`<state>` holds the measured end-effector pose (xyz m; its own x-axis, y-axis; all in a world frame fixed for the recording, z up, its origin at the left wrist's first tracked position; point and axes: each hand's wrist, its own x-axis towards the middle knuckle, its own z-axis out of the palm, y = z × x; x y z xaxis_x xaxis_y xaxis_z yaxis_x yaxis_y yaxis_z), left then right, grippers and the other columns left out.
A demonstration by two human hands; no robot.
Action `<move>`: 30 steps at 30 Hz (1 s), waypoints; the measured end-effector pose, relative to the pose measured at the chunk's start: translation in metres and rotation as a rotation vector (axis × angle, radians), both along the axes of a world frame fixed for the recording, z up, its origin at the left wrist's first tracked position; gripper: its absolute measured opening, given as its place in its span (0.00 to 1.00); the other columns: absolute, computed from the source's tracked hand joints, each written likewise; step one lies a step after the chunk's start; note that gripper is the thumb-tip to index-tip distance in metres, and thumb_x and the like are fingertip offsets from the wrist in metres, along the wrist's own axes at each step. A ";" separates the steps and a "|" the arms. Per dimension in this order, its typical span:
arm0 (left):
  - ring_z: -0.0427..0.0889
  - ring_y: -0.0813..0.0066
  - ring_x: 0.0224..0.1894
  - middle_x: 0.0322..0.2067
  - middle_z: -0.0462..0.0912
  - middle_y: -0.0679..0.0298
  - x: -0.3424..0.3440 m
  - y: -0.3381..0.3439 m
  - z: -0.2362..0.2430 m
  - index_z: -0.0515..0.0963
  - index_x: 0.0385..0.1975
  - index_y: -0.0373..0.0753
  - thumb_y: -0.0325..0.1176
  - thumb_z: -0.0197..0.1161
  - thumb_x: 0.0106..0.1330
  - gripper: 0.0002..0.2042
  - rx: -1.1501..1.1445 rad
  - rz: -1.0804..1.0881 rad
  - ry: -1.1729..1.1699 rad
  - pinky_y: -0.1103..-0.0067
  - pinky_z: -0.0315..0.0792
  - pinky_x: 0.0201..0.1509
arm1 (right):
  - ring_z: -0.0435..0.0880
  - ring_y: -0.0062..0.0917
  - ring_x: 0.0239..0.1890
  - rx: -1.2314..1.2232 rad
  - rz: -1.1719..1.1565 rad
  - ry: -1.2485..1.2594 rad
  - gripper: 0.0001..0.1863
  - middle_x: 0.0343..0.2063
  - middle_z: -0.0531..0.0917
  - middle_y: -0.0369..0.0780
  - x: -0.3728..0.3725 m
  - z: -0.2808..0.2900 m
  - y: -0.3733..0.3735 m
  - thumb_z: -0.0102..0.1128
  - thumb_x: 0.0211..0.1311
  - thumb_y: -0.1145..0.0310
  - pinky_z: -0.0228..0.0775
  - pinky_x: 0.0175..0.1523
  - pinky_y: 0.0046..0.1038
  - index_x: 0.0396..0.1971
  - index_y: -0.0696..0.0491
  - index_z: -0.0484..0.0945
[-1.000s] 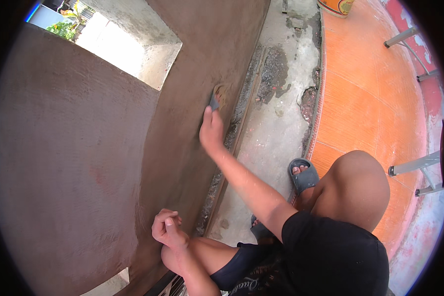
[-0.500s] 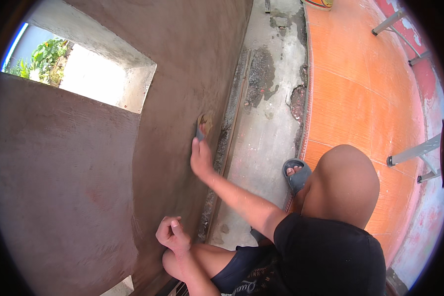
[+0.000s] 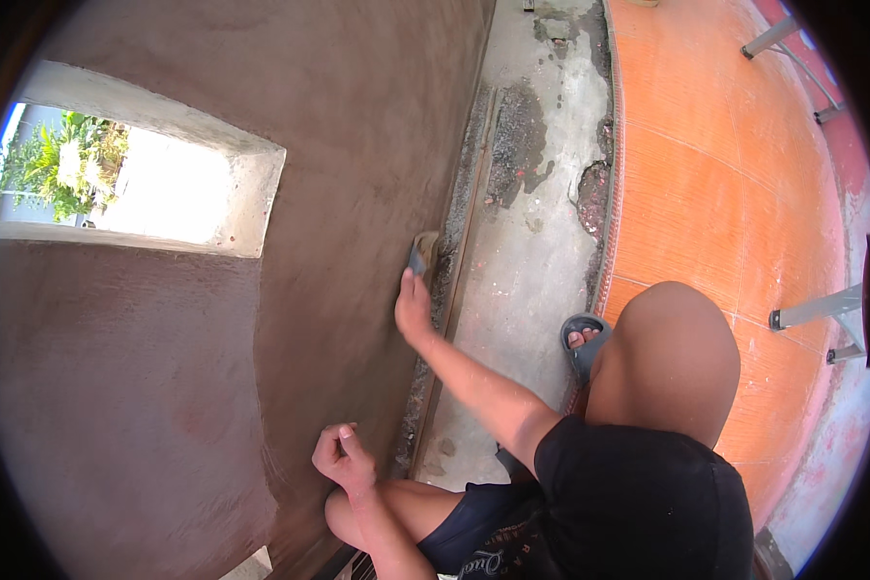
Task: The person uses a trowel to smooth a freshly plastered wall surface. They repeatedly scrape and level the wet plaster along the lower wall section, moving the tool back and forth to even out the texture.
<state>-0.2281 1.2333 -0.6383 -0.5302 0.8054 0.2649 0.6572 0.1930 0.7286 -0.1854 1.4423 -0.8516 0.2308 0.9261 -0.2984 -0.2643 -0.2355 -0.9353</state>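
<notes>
My right hand (image 3: 415,311) reaches out to the brown plastered wall (image 3: 348,193). It is closed on a small pad (image 3: 423,253), tan with a grey-blue edge, pressed to the wall low down near its foot. The pad's far side and some of my fingers are hidden. My left hand (image 3: 344,458) is held just above my left knee, close to the wall. Its fingers are curled in with the thumb on top, and nothing shows in them.
A square opening (image 3: 174,179) in the wall looks out on plants. Along the wall's foot runs a rough strip with a thin straight strip (image 3: 473,193) beside it. Bare concrete (image 3: 512,261) meets raised orange tiles (image 3: 686,193). Metal legs (image 3: 817,307) stand at the right.
My right hand and the pad have slid right along the wall, toward its foot. My left hand stays curled above the knee. The view has shifted slightly.
</notes>
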 end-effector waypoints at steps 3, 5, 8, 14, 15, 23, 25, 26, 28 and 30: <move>0.72 0.78 0.21 0.19 0.78 0.63 0.000 0.005 -0.003 0.75 0.23 0.33 0.34 0.58 0.71 0.14 0.017 0.020 -0.038 0.79 0.65 0.28 | 0.77 0.42 0.56 -0.177 0.208 0.084 0.25 0.50 0.79 0.57 -0.038 0.010 -0.096 0.38 0.81 0.55 0.64 0.63 0.38 0.50 0.64 0.75; 0.72 0.77 0.22 0.19 0.77 0.64 0.001 0.006 -0.004 0.76 0.23 0.33 0.34 0.58 0.71 0.14 -0.023 0.034 -0.054 0.79 0.64 0.28 | 0.75 0.42 0.60 -0.171 0.105 0.119 0.26 0.55 0.78 0.56 -0.040 0.005 -0.089 0.38 0.81 0.55 0.62 0.66 0.37 0.54 0.64 0.74; 0.73 0.77 0.22 0.19 0.77 0.64 0.002 0.006 -0.005 0.76 0.23 0.34 0.34 0.58 0.70 0.14 -0.006 -0.010 0.089 0.79 0.66 0.28 | 0.80 0.47 0.53 -0.135 -0.043 0.041 0.28 0.47 0.82 0.56 -0.003 -0.026 0.034 0.36 0.81 0.53 0.66 0.60 0.40 0.51 0.64 0.76; 0.78 0.73 0.25 0.24 0.79 0.61 0.007 0.012 -0.004 0.76 0.27 0.34 0.33 0.58 0.70 0.11 0.071 0.052 0.100 0.77 0.72 0.33 | 0.79 0.39 0.46 0.115 -0.092 0.061 0.28 0.43 0.82 0.52 0.020 -0.027 0.064 0.37 0.81 0.52 0.66 0.58 0.36 0.46 0.65 0.76; 0.78 0.73 0.26 0.25 0.79 0.60 0.009 0.014 -0.005 0.76 0.28 0.33 0.33 0.58 0.70 0.11 0.049 0.114 0.082 0.77 0.73 0.34 | 0.78 0.38 0.47 0.000 -0.063 0.021 0.28 0.43 0.82 0.51 0.007 -0.014 0.018 0.36 0.81 0.51 0.65 0.58 0.37 0.47 0.64 0.75; 0.75 0.77 0.24 0.29 0.76 0.61 0.013 0.008 0.009 0.77 0.32 0.34 0.34 0.60 0.70 0.09 0.105 0.004 0.035 0.82 0.70 0.27 | 0.77 0.33 0.46 -0.159 0.058 0.115 0.27 0.41 0.82 0.49 0.001 0.059 -0.052 0.39 0.81 0.52 0.66 0.57 0.35 0.44 0.64 0.76; 0.74 0.78 0.24 0.29 0.76 0.61 0.012 0.005 0.015 0.77 0.32 0.34 0.34 0.61 0.70 0.09 0.133 -0.084 0.022 0.82 0.68 0.25 | 0.77 0.35 0.38 0.110 -0.051 0.072 0.26 0.34 0.82 0.48 0.024 0.064 0.024 0.38 0.81 0.53 0.67 0.51 0.34 0.41 0.64 0.75; 0.74 0.78 0.23 0.29 0.76 0.61 0.011 0.004 0.017 0.77 0.32 0.34 0.34 0.60 0.70 0.09 0.125 -0.068 0.037 0.82 0.68 0.25 | 0.77 0.39 0.45 0.063 0.022 0.079 0.26 0.41 0.81 0.51 0.026 0.074 0.034 0.38 0.81 0.54 0.66 0.56 0.35 0.46 0.65 0.74; 0.74 0.78 0.23 0.29 0.76 0.60 0.011 0.003 0.020 0.77 0.32 0.34 0.33 0.60 0.69 0.09 0.205 -0.117 0.033 0.81 0.67 0.24 | 0.76 0.47 0.59 0.154 0.090 0.076 0.26 0.54 0.79 0.56 0.025 0.096 0.024 0.37 0.81 0.57 0.64 0.64 0.36 0.55 0.65 0.73; 0.74 0.78 0.22 0.28 0.77 0.60 0.011 0.000 0.023 0.77 0.31 0.34 0.33 0.60 0.69 0.08 0.208 -0.066 0.006 0.81 0.67 0.24 | 0.41 0.45 0.80 0.476 0.149 -0.081 0.30 0.76 0.49 0.54 0.012 0.125 -0.038 0.38 0.79 0.63 0.34 0.80 0.39 0.73 0.64 0.53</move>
